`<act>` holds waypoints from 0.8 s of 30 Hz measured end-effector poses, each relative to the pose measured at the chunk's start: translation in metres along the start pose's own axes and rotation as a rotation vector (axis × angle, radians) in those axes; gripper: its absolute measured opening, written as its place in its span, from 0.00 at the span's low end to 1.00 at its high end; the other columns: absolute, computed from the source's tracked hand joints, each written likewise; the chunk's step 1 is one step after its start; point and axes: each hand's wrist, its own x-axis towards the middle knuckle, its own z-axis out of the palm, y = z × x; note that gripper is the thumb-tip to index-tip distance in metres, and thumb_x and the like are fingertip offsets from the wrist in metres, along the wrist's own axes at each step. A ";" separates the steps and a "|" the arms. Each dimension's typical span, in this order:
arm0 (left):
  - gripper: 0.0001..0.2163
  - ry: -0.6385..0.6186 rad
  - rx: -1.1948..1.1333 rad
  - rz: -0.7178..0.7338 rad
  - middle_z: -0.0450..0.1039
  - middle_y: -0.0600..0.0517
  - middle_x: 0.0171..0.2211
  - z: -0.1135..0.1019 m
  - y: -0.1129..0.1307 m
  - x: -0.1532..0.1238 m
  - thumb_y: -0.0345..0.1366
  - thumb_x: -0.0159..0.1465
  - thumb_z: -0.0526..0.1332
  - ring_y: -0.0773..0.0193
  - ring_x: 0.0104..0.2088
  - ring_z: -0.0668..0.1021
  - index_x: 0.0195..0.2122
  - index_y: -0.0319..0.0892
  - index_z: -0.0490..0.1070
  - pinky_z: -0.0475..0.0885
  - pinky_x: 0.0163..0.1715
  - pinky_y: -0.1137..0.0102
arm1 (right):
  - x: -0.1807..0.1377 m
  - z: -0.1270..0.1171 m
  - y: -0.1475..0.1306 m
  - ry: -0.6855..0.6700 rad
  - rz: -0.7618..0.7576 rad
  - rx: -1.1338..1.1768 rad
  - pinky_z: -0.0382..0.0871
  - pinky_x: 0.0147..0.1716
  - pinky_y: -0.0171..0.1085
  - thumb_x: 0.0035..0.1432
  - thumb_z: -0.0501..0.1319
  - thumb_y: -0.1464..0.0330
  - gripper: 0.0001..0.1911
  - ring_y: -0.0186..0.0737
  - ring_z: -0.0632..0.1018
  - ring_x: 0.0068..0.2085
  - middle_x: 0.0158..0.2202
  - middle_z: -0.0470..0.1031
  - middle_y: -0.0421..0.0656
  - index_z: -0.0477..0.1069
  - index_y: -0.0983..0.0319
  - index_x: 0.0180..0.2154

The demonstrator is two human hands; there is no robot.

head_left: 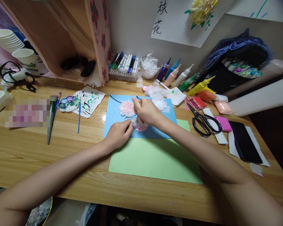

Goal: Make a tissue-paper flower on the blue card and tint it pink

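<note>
Paper in pale green [153,160] lies flat near the front edge of the brown wood-grained table [80,175], partly under a light-blue sheet [160,130]. The left hand [119,133] rests at the blue sheet's near left part, fingers curled and thumb against the forefinger, right beside a crumpled tuft of thin white tissue [135,123]; whether it pinches the tissue is not clear. The right hand [146,110] is clamped around a slim brownish stick [137,119], roughly upright, its lower end down at the tuft, which meets a flat pink patch [141,128] on the blue sheet. Just beyond, a fluffy round pale-pink flower [125,109] lies on that sheet. Well to the right are black-handled scissors [204,121]; to the left, a thin blue paintbrush [79,117]. Farther back stand coloured plastic squeeze bottles [173,75] and a clear box of markers [124,66], before a grey wall [132,28].
</note>
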 end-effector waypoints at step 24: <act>0.15 0.111 -0.140 0.045 0.59 0.58 0.18 -0.009 -0.002 -0.006 0.41 0.66 0.49 0.71 0.20 0.63 0.23 0.42 0.59 0.58 0.24 0.73 | -0.094 -0.058 0.060 0.304 -0.180 0.366 0.62 0.21 0.34 0.64 0.51 0.57 0.24 0.33 0.70 0.20 0.17 0.65 0.39 0.60 0.61 0.18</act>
